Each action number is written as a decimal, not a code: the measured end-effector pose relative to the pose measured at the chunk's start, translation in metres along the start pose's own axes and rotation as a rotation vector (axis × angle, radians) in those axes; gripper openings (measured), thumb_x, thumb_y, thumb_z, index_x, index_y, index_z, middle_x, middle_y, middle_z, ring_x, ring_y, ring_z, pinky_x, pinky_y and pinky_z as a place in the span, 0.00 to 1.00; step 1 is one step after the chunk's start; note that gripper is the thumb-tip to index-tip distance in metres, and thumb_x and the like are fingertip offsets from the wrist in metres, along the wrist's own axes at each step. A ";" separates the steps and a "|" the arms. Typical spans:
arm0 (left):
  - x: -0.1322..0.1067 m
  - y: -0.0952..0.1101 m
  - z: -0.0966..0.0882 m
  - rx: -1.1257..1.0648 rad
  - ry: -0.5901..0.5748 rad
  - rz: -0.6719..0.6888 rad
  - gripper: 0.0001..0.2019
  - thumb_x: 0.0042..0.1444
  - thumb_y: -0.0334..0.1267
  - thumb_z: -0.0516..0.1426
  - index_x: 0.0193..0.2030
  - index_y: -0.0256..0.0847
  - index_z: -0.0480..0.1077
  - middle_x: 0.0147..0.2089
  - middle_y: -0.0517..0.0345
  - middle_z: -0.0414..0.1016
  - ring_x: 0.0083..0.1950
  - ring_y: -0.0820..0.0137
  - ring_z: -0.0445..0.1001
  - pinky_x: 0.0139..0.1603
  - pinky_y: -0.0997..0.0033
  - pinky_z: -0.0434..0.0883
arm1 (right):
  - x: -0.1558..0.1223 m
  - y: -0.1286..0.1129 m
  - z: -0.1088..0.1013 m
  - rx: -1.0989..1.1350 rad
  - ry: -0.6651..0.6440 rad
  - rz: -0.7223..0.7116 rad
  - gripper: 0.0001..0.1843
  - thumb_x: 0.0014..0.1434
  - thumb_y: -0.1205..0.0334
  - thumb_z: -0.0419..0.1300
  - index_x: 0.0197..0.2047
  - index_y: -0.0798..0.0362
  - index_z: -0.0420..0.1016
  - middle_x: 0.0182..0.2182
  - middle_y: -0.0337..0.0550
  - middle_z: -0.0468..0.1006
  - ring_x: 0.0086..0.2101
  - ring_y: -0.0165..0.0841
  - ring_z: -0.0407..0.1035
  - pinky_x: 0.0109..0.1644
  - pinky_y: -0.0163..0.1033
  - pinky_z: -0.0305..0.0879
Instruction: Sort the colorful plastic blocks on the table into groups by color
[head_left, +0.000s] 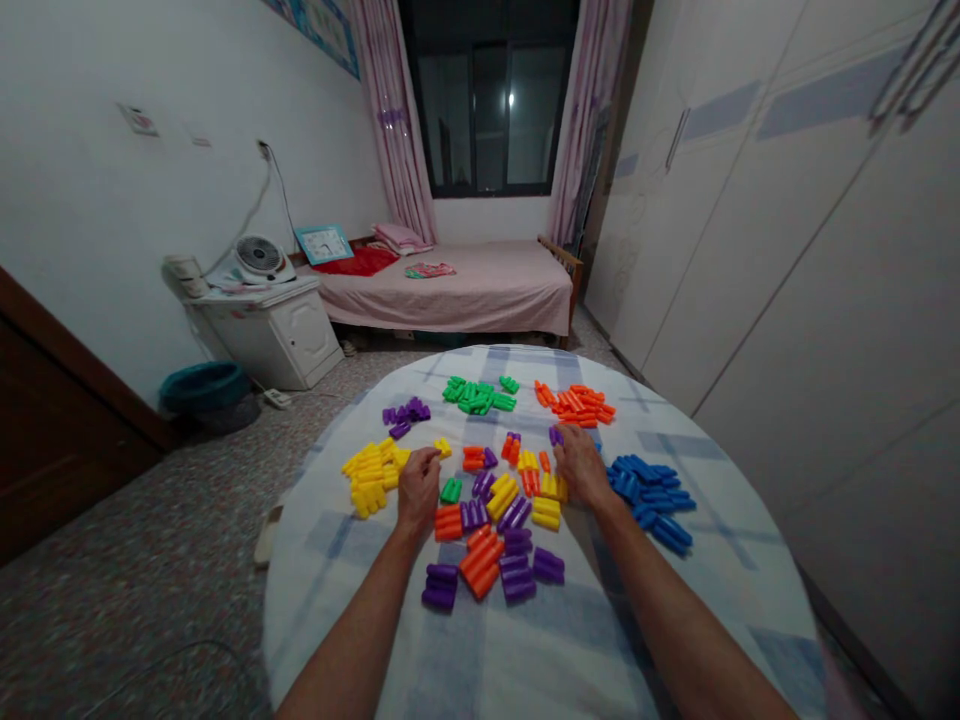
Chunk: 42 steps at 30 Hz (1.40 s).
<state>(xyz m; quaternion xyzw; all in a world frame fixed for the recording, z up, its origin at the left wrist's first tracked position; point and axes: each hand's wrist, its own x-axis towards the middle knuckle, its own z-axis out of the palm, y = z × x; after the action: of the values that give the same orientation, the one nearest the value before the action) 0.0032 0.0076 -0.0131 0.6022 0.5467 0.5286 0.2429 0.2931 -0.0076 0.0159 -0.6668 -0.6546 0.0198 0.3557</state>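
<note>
My left hand is closed at the left of the scattered blocks, its fingertips pinching a small yellow plastic block. My right hand curls over the right side, with a purple plastic block at its fingertips. Between the hands lie mixed ridged blocks: an orange block, a yellow block, a green block and several purple blocks. Beside my left hand is a yellow pile. A blue pile lies right of my right hand, which partly hides nearby blocks.
The round table has a checked cloth. Toward its far side are a green pile, an orange pile and a purple pile. Beyond stand a bed, a white cabinet with a fan, and a wardrobe.
</note>
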 end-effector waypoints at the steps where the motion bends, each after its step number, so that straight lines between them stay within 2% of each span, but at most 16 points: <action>1: 0.000 -0.001 0.000 0.006 0.000 0.008 0.12 0.54 0.38 0.50 0.40 0.38 0.72 0.42 0.51 0.74 0.45 0.66 0.73 0.48 0.62 0.71 | 0.006 0.002 0.003 -0.001 -0.017 0.014 0.20 0.52 0.70 0.51 0.48 0.55 0.72 0.46 0.54 0.74 0.49 0.42 0.66 0.54 0.48 0.60; 5: 0.001 -0.002 0.000 0.044 -0.011 0.043 0.11 0.53 0.36 0.51 0.40 0.39 0.72 0.41 0.52 0.74 0.45 0.66 0.73 0.50 0.61 0.70 | 0.025 0.002 0.018 0.026 -0.091 0.025 0.15 0.52 0.67 0.53 0.43 0.55 0.75 0.39 0.52 0.78 0.43 0.41 0.71 0.49 0.45 0.64; 9: 0.001 0.000 -0.001 0.074 -0.027 0.069 0.11 0.53 0.35 0.51 0.40 0.39 0.73 0.41 0.53 0.75 0.45 0.66 0.73 0.50 0.62 0.69 | 0.035 -0.014 0.031 0.107 -0.172 -0.034 0.15 0.57 0.59 0.52 0.43 0.52 0.75 0.41 0.48 0.79 0.44 0.38 0.72 0.49 0.43 0.66; 13: 0.002 0.002 -0.001 0.078 -0.033 0.080 0.12 0.53 0.34 0.50 0.40 0.39 0.73 0.42 0.53 0.75 0.46 0.66 0.73 0.51 0.62 0.69 | 0.024 -0.031 0.034 0.161 -0.205 -0.068 0.18 0.59 0.54 0.51 0.46 0.51 0.74 0.49 0.49 0.75 0.50 0.38 0.68 0.54 0.46 0.63; 16: 0.001 0.003 0.000 0.076 -0.031 0.074 0.11 0.53 0.33 0.50 0.39 0.39 0.72 0.41 0.53 0.74 0.46 0.66 0.73 0.50 0.61 0.70 | 0.002 -0.037 0.030 0.192 -0.197 -0.102 0.16 0.57 0.53 0.54 0.43 0.51 0.76 0.52 0.50 0.72 0.55 0.40 0.63 0.58 0.49 0.58; 18: 0.000 0.005 0.000 0.059 -0.025 0.077 0.11 0.53 0.33 0.50 0.39 0.38 0.72 0.41 0.53 0.74 0.45 0.66 0.73 0.49 0.62 0.71 | -0.014 -0.035 0.025 0.230 -0.134 -0.119 0.15 0.57 0.52 0.54 0.40 0.51 0.76 0.51 0.49 0.72 0.54 0.40 0.63 0.58 0.49 0.57; 20: -0.003 0.010 -0.001 0.044 -0.018 0.101 0.11 0.53 0.32 0.49 0.39 0.39 0.72 0.41 0.53 0.74 0.45 0.66 0.73 0.48 0.62 0.71 | -0.026 -0.029 0.019 0.258 -0.012 -0.095 0.15 0.59 0.53 0.51 0.38 0.51 0.75 0.50 0.50 0.72 0.53 0.39 0.63 0.58 0.50 0.57; 24: -0.001 0.027 -0.003 0.090 -0.028 0.211 0.13 0.53 0.30 0.48 0.40 0.40 0.72 0.44 0.51 0.73 0.48 0.65 0.72 0.47 0.63 0.72 | -0.038 -0.012 0.007 0.271 0.224 0.071 0.18 0.61 0.52 0.47 0.37 0.52 0.73 0.43 0.50 0.74 0.47 0.39 0.65 0.55 0.50 0.58; 26: 0.007 0.038 0.001 0.148 -0.106 0.291 0.14 0.54 0.30 0.49 0.42 0.41 0.72 0.46 0.51 0.73 0.50 0.65 0.71 0.49 0.62 0.71 | -0.038 -0.005 0.003 0.262 0.260 0.115 0.18 0.61 0.52 0.45 0.37 0.52 0.73 0.39 0.49 0.75 0.43 0.39 0.66 0.52 0.48 0.60; 28: 0.019 0.050 0.012 0.240 -0.241 0.378 0.15 0.53 0.30 0.50 0.45 0.41 0.72 0.49 0.50 0.72 0.52 0.64 0.70 0.53 0.60 0.69 | -0.037 -0.003 0.002 0.254 0.249 0.105 0.17 0.61 0.53 0.45 0.35 0.52 0.72 0.37 0.48 0.75 0.41 0.39 0.66 0.51 0.47 0.60; 32: 0.046 0.069 0.051 0.430 -0.578 0.517 0.22 0.48 0.25 0.53 0.50 0.43 0.72 0.58 0.49 0.67 0.59 0.61 0.65 0.60 0.57 0.63 | -0.036 -0.006 0.004 0.257 0.175 0.037 0.17 0.61 0.54 0.45 0.34 0.52 0.72 0.35 0.47 0.75 0.41 0.39 0.66 0.49 0.46 0.60; 35: 0.061 0.079 0.081 0.481 -0.767 0.578 0.27 0.44 0.23 0.54 0.52 0.46 0.71 0.63 0.50 0.63 0.63 0.59 0.62 0.62 0.56 0.61 | -0.036 -0.006 0.005 0.255 0.134 0.039 0.17 0.61 0.55 0.44 0.34 0.52 0.72 0.35 0.47 0.75 0.40 0.39 0.66 0.48 0.46 0.60; 39: 0.072 0.089 0.106 0.543 -0.983 0.587 0.33 0.35 0.23 0.60 0.52 0.47 0.70 0.62 0.48 0.63 0.60 0.54 0.64 0.58 0.57 0.63 | -0.037 -0.003 0.004 0.247 0.119 0.073 0.17 0.61 0.56 0.44 0.35 0.51 0.73 0.35 0.47 0.76 0.39 0.39 0.67 0.47 0.45 0.61; 42: 0.074 0.094 0.114 0.655 -1.084 0.614 0.27 0.36 0.25 0.60 0.48 0.46 0.72 0.55 0.49 0.69 0.51 0.57 0.71 0.50 0.63 0.68 | -0.036 -0.002 0.004 0.232 0.097 0.069 0.18 0.61 0.56 0.45 0.35 0.51 0.74 0.35 0.47 0.76 0.38 0.39 0.67 0.46 0.44 0.61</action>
<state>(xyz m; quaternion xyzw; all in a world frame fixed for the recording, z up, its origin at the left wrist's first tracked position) 0.1319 0.0814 0.0596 0.9501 0.2848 0.0069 0.1271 0.2842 -0.0381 -0.0025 -0.6434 -0.6065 0.0752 0.4610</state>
